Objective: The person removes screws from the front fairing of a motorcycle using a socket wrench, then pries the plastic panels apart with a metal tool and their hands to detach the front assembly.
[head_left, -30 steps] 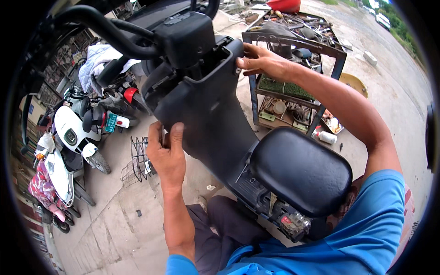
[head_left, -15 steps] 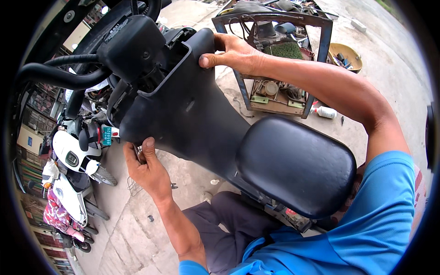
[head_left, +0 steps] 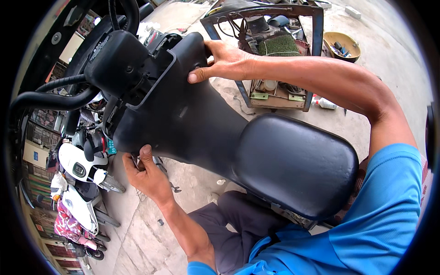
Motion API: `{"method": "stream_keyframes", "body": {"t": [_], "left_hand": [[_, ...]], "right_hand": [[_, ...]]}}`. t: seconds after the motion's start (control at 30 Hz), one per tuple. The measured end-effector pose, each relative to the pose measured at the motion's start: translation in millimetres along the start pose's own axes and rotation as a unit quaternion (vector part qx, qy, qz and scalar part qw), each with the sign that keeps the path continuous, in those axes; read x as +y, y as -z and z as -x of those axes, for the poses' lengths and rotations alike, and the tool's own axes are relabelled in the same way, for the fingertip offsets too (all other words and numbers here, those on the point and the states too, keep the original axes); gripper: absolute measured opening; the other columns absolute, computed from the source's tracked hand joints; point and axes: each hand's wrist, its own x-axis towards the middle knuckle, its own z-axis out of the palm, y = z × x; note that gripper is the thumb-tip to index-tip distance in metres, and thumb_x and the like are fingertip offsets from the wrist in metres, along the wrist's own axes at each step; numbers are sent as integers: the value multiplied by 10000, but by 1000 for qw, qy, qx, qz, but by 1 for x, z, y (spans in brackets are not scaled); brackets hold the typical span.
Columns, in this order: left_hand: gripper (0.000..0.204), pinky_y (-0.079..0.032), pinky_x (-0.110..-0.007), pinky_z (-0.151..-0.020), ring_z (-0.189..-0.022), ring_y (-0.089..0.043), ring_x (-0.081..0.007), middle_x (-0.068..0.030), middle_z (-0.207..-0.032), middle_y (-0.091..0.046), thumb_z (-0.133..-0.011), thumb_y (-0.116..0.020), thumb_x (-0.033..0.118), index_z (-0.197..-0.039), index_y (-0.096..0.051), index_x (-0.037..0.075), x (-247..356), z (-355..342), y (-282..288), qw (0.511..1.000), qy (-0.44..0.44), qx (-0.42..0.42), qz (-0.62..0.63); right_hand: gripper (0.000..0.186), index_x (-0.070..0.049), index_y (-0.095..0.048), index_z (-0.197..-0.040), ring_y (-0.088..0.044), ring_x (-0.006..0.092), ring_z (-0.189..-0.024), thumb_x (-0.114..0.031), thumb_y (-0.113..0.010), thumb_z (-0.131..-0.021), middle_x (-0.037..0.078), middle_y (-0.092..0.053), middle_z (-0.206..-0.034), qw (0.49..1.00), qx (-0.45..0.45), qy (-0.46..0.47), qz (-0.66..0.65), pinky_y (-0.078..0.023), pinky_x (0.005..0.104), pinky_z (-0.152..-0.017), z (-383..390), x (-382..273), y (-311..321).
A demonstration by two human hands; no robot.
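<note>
A black plastic scooter panel (head_left: 183,114) spans the middle, from the handlebar column down to the black seat (head_left: 298,165). My right hand (head_left: 224,60) is closed round its far right edge, thumb on the face and fingers behind. At the near left corner my left hand (head_left: 149,176) has its thumb at the edge and its fingers curled underneath, partly hidden. The panel's upper rim stands apart from the black handlebar cover (head_left: 114,64), leaving a gap with dark parts inside.
Black handlebar tubing (head_left: 50,101) curves at the left. Beyond my right arm stands a rusty metal-framed cart (head_left: 316,36) loaded with tools and parts, near a yellow bowl (head_left: 353,46) and a white bottle (head_left: 326,103). A white scooter (head_left: 71,160) is parked at the left.
The view has shifted slightly, so the handlebar and the panel's upper end appear farther left and lower. Both hands keep their hold on the panel edges.
</note>
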Motion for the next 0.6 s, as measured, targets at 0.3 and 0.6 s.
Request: {"method": "stream_keyframes", "body": {"t": [0.3,0.6], "left_hand": [[393,-467,-195,-748,-793,-563,-49,-15,-998,-722,-1059,-743,217,-1328,-665,-59,-26,14,-6,995,76,-52,28],[370,-509,-245,-899,-945,-655,-103,-39,-1059,-750,-1073,-719,220,-1311,-674,-62,-39,14,3,996,67,-56,28]], "right_hand": [[1191,-17,-356,-1655,-506,360,-1462,-724,-825,-819,242,-566,-1517,998,-33,-45,2,-327,496,-1283,-11,29,1],[997,-1,-539,-1492,-572,314,-1352,-670,-847,-820,208,-651,-1334,998,53,11,40,-469,455,-1149,13,23,-22]]}}
